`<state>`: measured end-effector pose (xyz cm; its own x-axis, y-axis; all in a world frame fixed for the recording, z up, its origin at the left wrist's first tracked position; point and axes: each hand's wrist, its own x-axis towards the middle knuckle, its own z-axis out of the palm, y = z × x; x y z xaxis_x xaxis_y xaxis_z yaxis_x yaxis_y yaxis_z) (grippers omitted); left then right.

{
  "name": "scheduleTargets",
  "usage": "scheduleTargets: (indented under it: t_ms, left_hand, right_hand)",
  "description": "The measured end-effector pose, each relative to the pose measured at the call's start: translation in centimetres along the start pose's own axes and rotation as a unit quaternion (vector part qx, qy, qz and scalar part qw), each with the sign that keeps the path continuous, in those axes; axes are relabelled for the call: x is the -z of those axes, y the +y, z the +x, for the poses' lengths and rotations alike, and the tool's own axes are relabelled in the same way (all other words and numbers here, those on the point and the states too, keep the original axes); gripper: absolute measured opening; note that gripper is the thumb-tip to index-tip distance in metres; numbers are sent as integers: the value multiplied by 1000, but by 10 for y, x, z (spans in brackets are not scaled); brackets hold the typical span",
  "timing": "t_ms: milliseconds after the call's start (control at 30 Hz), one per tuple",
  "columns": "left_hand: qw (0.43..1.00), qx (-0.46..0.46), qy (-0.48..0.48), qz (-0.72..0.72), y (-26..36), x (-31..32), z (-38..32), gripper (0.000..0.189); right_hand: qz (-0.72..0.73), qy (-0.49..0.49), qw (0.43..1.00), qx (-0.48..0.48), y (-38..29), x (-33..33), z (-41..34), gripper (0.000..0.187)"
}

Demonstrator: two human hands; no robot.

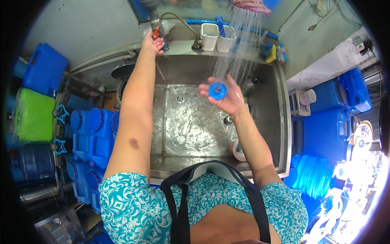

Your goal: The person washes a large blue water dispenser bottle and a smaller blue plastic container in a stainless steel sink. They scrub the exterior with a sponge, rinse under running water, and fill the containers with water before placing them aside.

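My left hand is at the red valve handle on the upright pipe behind the sink, palm turned up and fingers apart. Over the stainless steel sink, my right hand is palm up with a round blue plastic cap resting on its fingers and palm. The cap has a hole or recess at its middle. Water showers down from a pink-wrapped outlet at the top and falls just behind and beside my right hand. The hand and wrist look wet.
Two white plastic containers stand on the sink's back ledge, near a yellow sponge. Several blue water jugs are at the left, with a lime-green container. A large blue bottle and a white cup are at the right.
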<state>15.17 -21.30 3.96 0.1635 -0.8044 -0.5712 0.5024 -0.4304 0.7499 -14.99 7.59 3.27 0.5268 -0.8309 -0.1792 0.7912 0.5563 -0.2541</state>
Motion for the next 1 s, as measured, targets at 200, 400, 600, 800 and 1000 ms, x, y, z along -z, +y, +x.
scheduleTargets:
  t_ms: [200, 400, 600, 800, 1000]
  left_hand:
    - [860, -288, 174, 384, -13, 2, 14, 64]
    - [832, -343, 244, 361, -75, -28, -40, 54]
    - [747, -443, -238, 435, -192, -126, -123, 27]
    - [673, -509, -312, 436, -198, -249, -164, 40]
    - [734, -370, -382, 423, -188, -320, -138, 59]
  right_hand:
    - [-458, 316, 825, 98, -43, 66, -18, 39]
    - [-837, 428, 337, 56, -27, 206, -48, 32]
    - [-899, 355, 255, 28, 22, 270, -58, 24]
    - [-916, 339, 210, -31, 35, 279, -67, 21]
    - [-924, 332, 190, -33, 38, 275, -63, 20]
